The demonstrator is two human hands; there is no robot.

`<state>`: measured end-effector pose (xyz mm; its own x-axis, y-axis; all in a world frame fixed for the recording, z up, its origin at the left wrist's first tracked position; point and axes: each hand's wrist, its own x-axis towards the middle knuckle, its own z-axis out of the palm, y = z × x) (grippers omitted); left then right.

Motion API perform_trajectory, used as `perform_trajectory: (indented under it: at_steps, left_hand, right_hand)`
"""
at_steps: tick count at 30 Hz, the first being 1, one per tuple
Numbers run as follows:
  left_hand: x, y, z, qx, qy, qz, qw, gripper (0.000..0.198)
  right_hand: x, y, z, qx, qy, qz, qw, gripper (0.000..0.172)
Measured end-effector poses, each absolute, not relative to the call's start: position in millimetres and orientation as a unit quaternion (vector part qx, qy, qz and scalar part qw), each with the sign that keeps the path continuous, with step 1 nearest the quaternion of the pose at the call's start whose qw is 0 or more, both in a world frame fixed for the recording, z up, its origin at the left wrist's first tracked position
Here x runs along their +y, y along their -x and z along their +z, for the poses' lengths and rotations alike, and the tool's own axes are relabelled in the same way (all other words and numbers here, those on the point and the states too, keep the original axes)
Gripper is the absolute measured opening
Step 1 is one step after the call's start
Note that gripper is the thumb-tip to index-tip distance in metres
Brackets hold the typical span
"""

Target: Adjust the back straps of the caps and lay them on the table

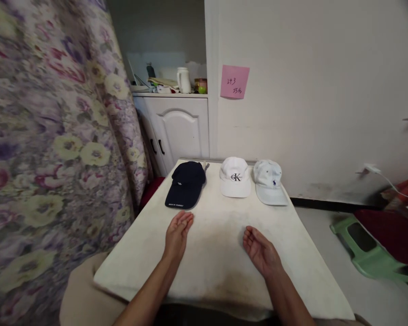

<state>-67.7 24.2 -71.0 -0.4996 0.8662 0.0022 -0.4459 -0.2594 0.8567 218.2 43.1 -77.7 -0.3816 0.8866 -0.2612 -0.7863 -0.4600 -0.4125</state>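
Note:
Three caps lie in a row at the far edge of a white table [292, 253]: a navy cap [186, 184] on the left, a white cap with a black logo [235, 177] in the middle, and a pale cap [269, 182] on the right. My left hand [177, 233] rests on the table palm up, fingers stretched out, just short of the navy cap's brim. My right hand [261, 251] lies palm up too, fingers loosely apart, nearer to me and below the white cap. Neither hand holds anything.
A flowered cloth [54, 149] hangs close on the left. A white cabinet [176, 127] with a jug and clutter stands behind. A pink note [234, 81] is stuck on the wall. A green stool [370, 253] lies on the floor at the right.

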Motion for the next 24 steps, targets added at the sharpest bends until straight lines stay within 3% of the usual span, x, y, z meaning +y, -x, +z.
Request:
perform_trajectory:
  at_steps: [24]
  left_hand:
    - [23.1, 73.6, -68.6, 0.393, -0.204, 0.765, 0.468, 0.05]
  right_hand:
    - [41.9, -220.4, -80.6, -0.122, 0.228, 0.827, 0.499, 0.022]
